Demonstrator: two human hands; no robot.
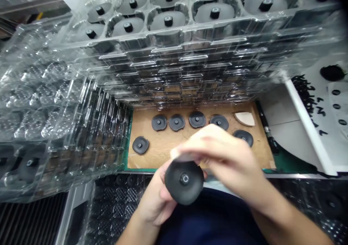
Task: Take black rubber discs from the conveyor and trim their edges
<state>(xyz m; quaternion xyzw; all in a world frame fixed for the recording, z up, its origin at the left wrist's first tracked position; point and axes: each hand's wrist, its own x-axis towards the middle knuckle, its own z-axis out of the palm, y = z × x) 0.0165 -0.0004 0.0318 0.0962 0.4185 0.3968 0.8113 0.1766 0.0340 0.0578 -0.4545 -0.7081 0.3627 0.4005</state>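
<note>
Disc (185, 189) is up in the air at the near edge of the cardboard (160, 160), hub side toward the camera. Left hand (156, 198) has it by the left rim, fingers closed on it, thumb on the near face. Right hand (231, 156) is arched over the far rim, fingers bunched narrow, motion-blurred; pale bit at the tips, can't tell if it's a pad or just fingertip, nor whether they grip the rim.

Looks like rim work, my read. To do it well: left does the holding, rim only, off the hub. Right goes light and even along the edge; pressing hard could tip the disc. Rotate with the left rather than twisting the right wrist. Work over the cardboard, so a slip has a short drop.

Mind the right knuckles: other discs (159, 123) sit in a row along the cardboard's far side, one at its left, one at its right by the forearm side. White wedge (246, 119) at its far right corner.
</note>
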